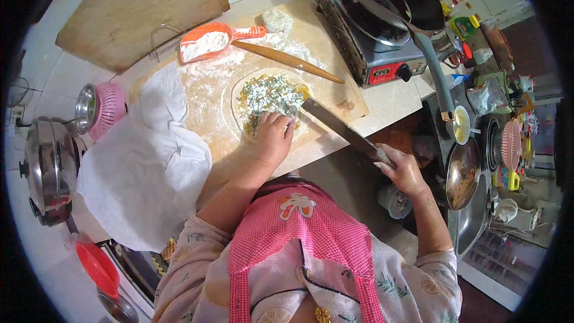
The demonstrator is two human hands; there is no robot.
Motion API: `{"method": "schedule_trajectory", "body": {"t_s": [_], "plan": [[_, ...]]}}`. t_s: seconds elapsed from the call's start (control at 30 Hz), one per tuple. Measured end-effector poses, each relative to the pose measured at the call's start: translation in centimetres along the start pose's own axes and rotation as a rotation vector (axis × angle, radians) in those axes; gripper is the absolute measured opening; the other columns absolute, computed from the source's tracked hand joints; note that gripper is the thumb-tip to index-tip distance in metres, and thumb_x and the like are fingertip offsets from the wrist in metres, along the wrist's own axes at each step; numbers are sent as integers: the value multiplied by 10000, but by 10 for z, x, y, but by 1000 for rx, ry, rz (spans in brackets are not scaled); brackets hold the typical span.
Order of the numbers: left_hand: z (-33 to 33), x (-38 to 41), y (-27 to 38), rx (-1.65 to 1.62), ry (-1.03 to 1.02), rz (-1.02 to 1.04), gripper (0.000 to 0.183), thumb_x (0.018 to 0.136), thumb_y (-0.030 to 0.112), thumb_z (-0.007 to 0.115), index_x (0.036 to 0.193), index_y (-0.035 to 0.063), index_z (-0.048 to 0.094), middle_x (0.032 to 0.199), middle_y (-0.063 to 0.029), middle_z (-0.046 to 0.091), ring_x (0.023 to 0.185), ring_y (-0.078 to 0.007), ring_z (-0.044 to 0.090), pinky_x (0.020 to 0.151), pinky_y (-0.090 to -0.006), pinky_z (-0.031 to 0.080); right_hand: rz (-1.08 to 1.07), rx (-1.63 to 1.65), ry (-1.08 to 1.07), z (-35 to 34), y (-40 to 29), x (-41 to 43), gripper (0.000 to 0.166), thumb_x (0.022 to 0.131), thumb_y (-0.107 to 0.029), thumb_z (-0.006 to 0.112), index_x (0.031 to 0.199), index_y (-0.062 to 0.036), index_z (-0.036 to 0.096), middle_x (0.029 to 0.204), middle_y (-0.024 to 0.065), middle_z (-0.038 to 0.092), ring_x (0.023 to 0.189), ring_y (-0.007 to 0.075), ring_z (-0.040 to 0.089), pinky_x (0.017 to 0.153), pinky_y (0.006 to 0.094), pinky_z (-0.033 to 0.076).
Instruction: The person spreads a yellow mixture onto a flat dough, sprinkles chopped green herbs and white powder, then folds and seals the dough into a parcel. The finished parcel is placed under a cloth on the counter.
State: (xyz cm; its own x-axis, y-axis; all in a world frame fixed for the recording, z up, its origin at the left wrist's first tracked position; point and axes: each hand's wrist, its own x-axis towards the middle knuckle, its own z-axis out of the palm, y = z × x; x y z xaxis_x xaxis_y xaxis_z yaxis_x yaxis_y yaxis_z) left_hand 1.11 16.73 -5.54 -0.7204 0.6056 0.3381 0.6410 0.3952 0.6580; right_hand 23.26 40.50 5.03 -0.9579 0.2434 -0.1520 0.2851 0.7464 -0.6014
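Note:
My right hand [401, 168] grips the handle of a long, wide-bladed kitchen knife [343, 128]. Its blade tip reaches the right edge of a round, thin dough sheet [237, 94]. Chopped green-and-yellow filling [269, 92], dusted with white flour, covers most of that dough. At the filling's near side rests my left hand [276, 137], fingers bent down onto it; whether they pinch anything is hidden. Beyond the dough, a wooden rolling pin [287, 59] lies slantwise, one end by the handle of an orange scoop [206, 45] of flour. All lie on a floured wooden board [202, 112].
White cloth [148, 166] drapes over the left side. A dough lump [277, 21] sits at the back. On the right stands a stove [372, 54] with a frying pan [426, 0], its handle [432, 58] jutting toward me. A steamer pot [49, 166] stands far left.

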Motion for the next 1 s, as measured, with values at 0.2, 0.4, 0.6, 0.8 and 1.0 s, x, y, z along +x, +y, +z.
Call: {"method": "schedule_trajectory", "body": {"t_s": [0.2,0.4,0.6,0.8,1.0], "plan": [[9,12,19,214,-173,122,233,726,230,690,884,70,629,879,-79,571,913,-269,494,814,-412,387,79,150,191,-2,-16,41,411,852,-140,618,1220,12,513,983,173,646,886,261,641,785,314,482],[29,14,8,347,-158,114,171,706,204,675,803,82,604,836,-59,568,889,-245,507,784,-395,390,-177,103,393,34,-29,142,479,868,-80,518,1325,2,402,1175,242,521,1067,379,531,906,382,418],[14,5,7,278,-39,124,100,716,134,626,707,71,549,741,-76,566,807,-271,527,726,-393,415,-167,-112,486,54,-10,212,447,852,-149,557,1278,-52,467,1000,223,561,940,399,555,783,456,468],[18,3,14,310,-78,81,155,749,215,632,735,70,578,789,-83,568,847,-254,512,753,-394,397,-108,-334,445,66,-4,242,428,869,-210,537,1270,-69,485,951,197,570,910,363,564,794,443,469],[28,13,17,348,-141,48,201,696,249,670,759,81,581,791,-71,569,853,-241,514,748,-378,390,-93,-418,444,84,1,269,457,864,-232,547,1289,-83,473,1041,183,568,960,340,556,836,413,469]]}}
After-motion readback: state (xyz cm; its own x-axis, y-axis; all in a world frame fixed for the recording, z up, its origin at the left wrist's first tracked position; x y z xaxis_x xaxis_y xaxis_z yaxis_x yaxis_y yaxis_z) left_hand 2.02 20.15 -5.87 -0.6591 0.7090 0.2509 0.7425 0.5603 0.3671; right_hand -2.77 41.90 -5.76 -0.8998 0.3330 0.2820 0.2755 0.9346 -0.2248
